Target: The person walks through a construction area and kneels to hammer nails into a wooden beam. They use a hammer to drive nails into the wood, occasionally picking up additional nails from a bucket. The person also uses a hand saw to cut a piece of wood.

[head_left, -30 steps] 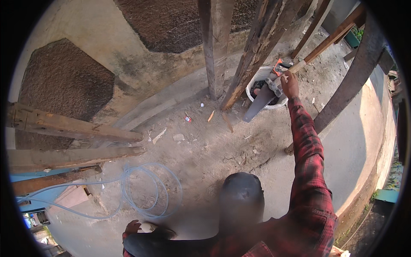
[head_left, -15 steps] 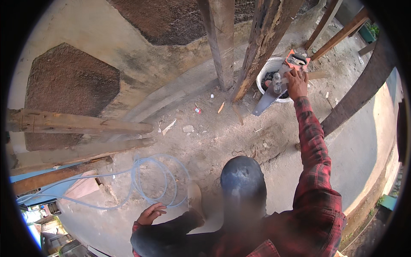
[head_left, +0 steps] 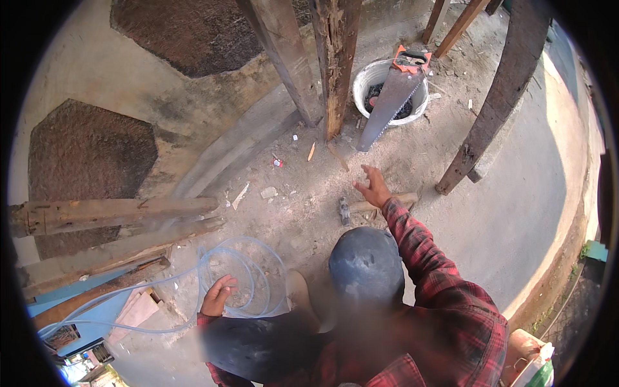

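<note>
View from the head, read from left to right. At the far left, two wooden beams (head_left: 116,216) project over the ground in front of a pale wall with dark, rough, hexagonal panels (head_left: 93,155). Below them, a pale blue hose (head_left: 267,284) lies in loose loops. The left hand (head_left: 218,298) appears over the hose's left side, fingers slightly bent and apart, nothing visible in its grasp; whether it touches the hose cannot be told. Toward the centre, a small orange stick (head_left: 311,151) lies on the ground near the feet of two upright posts (head_left: 338,84). The hammer (head_left: 345,211) lies on the ground beyond the person's dark-clad knee (head_left: 365,261), head to the left, wooden handle to the right. The right hand (head_left: 376,188), fingers spread and without a load, appears just beyond this handle, the wrist overlapping it in view; contact cannot be determined. Farther away, a white bucket (head_left: 366,79) contains dark material; a handsaw (head_left: 390,100) with an orange-and-black grip lies across its rim, blade tip toward the person. At right, a dark, weathered timber (head_left: 490,106) slants upward.
</note>
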`<action>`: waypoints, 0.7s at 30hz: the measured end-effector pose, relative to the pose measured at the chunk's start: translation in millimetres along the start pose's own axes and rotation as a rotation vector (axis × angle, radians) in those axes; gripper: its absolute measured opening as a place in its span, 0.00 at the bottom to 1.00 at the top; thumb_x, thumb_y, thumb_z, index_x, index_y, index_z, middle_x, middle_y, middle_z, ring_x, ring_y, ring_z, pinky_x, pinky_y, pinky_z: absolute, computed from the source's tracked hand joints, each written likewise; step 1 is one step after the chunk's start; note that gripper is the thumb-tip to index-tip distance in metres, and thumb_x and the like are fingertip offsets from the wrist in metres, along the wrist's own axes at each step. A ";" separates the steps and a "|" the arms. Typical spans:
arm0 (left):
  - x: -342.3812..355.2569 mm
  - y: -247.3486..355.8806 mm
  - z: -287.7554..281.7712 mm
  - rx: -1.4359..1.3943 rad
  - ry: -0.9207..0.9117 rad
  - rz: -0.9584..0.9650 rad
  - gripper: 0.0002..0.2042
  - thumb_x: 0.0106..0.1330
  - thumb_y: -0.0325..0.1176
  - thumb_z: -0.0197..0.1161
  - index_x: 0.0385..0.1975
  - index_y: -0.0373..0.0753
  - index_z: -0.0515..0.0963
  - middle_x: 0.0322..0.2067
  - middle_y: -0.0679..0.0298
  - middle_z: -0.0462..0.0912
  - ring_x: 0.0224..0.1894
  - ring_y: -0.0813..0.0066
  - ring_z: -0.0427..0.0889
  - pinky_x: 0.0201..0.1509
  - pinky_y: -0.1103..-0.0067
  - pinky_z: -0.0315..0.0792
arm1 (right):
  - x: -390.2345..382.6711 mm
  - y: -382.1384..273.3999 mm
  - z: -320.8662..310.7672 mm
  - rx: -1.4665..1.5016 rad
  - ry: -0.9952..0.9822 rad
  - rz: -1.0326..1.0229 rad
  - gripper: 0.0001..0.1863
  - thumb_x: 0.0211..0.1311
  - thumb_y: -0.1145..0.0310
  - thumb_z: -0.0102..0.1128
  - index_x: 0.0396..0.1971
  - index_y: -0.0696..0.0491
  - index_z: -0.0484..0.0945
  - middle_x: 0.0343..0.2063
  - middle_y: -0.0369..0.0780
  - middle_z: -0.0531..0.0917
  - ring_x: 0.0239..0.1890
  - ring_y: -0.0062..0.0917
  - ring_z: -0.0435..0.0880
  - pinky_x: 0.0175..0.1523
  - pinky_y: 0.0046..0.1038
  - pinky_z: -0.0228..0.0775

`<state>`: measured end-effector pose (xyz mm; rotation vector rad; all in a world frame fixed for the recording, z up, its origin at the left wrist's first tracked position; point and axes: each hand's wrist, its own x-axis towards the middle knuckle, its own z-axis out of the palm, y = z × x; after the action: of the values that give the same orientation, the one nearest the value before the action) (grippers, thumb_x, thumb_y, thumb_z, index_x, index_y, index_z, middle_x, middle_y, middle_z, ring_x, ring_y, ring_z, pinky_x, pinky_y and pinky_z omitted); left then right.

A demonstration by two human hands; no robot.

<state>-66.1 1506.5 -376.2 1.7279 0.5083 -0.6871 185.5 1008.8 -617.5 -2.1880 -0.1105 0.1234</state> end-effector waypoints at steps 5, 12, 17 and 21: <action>-14.8 -12.3 -5.7 0.000 0.060 0.007 0.22 0.73 0.30 0.49 0.65 0.32 0.61 0.57 0.53 0.74 0.53 0.68 0.77 0.59 0.75 0.67 | 74.6 -38.2 -22.3 1.012 0.104 0.681 0.29 0.60 0.49 0.65 0.55 0.52 0.74 0.52 0.37 0.77 0.50 0.26 0.75 0.54 0.27 0.65; -24.7 -28.6 -2.6 -0.012 0.097 0.077 0.23 0.74 0.34 0.49 0.66 0.33 0.61 0.58 0.56 0.73 0.54 0.68 0.77 0.59 0.75 0.67 | 107.0 -85.1 -28.4 1.075 0.203 0.241 0.07 0.63 0.65 0.63 0.38 0.49 0.79 0.31 0.28 0.80 0.37 0.13 0.75 0.45 0.21 0.64; -25.2 -22.4 4.8 0.009 0.130 0.047 0.23 0.73 0.29 0.49 0.65 0.29 0.60 0.58 0.52 0.73 0.54 0.69 0.77 0.60 0.76 0.66 | 137.4 -97.0 -38.4 0.945 0.226 0.136 0.10 0.63 0.69 0.61 0.43 0.54 0.80 0.38 0.31 0.82 0.40 0.15 0.75 0.49 0.21 0.64; -21.5 -16.8 13.4 -0.011 0.142 0.050 0.23 0.73 0.30 0.49 0.65 0.30 0.60 0.58 0.52 0.73 0.54 0.68 0.76 0.61 0.76 0.66 | 126.6 -69.6 -34.6 0.731 0.224 0.088 0.14 0.63 0.72 0.59 0.48 0.58 0.79 0.42 0.33 0.83 0.43 0.17 0.77 0.53 0.21 0.65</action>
<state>-95.3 1498.2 -376.0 1.7814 0.5634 -0.5274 313.1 1037.2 -546.9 -1.4629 0.1409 -0.0325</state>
